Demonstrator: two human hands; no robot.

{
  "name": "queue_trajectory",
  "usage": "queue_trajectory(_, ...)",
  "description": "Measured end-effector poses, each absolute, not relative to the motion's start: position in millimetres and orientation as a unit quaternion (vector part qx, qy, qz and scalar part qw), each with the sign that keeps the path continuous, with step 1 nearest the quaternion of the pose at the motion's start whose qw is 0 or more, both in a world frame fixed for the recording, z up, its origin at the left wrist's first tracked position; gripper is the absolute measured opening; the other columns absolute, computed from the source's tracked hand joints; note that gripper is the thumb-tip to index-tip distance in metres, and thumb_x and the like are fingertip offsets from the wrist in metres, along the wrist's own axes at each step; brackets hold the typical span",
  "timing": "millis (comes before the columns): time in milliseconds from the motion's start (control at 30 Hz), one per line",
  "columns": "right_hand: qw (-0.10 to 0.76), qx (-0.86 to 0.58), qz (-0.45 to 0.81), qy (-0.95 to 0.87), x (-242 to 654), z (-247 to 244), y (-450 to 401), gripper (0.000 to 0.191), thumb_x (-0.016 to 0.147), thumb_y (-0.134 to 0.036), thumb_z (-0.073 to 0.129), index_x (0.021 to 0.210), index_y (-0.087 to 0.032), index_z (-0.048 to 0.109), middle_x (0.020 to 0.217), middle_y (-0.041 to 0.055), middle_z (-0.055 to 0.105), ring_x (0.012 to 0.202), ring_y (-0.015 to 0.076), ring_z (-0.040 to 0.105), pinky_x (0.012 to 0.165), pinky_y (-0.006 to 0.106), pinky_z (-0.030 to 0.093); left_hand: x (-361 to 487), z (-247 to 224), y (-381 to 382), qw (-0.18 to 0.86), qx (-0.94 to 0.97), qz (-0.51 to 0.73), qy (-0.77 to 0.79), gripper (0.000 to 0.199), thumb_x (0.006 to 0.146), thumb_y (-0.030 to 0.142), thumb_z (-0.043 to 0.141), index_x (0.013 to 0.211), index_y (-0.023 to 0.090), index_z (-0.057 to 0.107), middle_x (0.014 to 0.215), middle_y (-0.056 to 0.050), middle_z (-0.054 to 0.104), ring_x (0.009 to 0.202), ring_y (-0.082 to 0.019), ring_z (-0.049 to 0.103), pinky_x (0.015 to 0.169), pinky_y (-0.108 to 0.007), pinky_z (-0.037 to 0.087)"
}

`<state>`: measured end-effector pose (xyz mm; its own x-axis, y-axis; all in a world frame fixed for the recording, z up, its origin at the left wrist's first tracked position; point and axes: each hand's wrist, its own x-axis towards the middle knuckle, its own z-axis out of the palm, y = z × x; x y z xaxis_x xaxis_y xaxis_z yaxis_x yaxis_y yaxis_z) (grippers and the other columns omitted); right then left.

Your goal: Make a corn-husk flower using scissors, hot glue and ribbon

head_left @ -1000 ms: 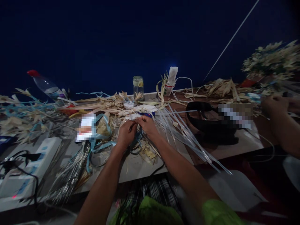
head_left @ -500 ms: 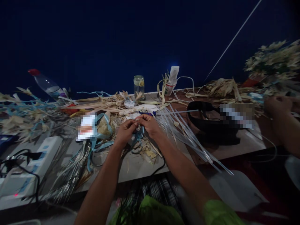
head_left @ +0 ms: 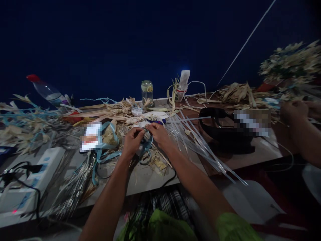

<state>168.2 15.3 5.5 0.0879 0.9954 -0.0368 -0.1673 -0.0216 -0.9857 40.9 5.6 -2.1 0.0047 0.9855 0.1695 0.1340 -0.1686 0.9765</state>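
Close together over the middle of the table, my left hand [head_left: 133, 141] and my right hand [head_left: 158, 134] each pinch with thumb and fingertips. Whatever thin piece lies between them is too small and dim to name. Just below the fingers hangs a loop of light blue ribbon [head_left: 147, 150]; I cannot tell whether it joins what I hold. Dry husk scraps [head_left: 158, 164] lie beneath my right wrist. Left of my left hand, more blue ribbon [head_left: 115, 137] curls around a pale clump of husk. A dark blue object [head_left: 156, 122] sits just behind my right fingers.
Clear plastic strips [head_left: 200, 144] and a black headband-like object [head_left: 225, 134] lie to the right. Behind stand a lidded jar [head_left: 147, 93] and a cup [head_left: 180, 95]. A power strip [head_left: 47, 170] and metal wires [head_left: 77, 184] lie left. Another person's hand [head_left: 294, 112] is at far right.
My fingertips have drawn slightly apart, the left hand shifting a little left and down. The whole view has slid slightly; the things on the table appear unmoved.
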Motion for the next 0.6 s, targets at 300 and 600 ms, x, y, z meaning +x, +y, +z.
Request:
queue_trajectory(300,0.593,-0.378,0.667,-0.246,165.9,4.0,18.9,0.031,0.054,-0.032,0.071,0.054,-0.018,0.043,0.046,-0.0088,0.042,0.041,0.0035,0.033,0.043,0.021,0.025,44.1,-3.4,6.8,0.480,0.524,0.547,0.443,0.022,0.065,0.025,0.066,0.085,0.017,0.060,0.074,0.002,0.058,0.058,-0.007,0.048,0.056,-0.020,0.039)
queue_trajectory(600,0.574,-0.348,0.698,-0.249,156.9,-6.6,18.7,0.031,0.053,-0.032,0.073,0.054,-0.018,0.045,0.044,-0.0095,0.041,0.042,0.0042,0.033,0.045,0.021,0.024,47.4,-8.6,7.5,0.424,0.572,0.550,0.436,0.018,0.066,0.024,0.064,0.081,0.017,0.059,0.076,0.000,0.059,0.068,-0.011,0.054,0.065,-0.025,0.044)
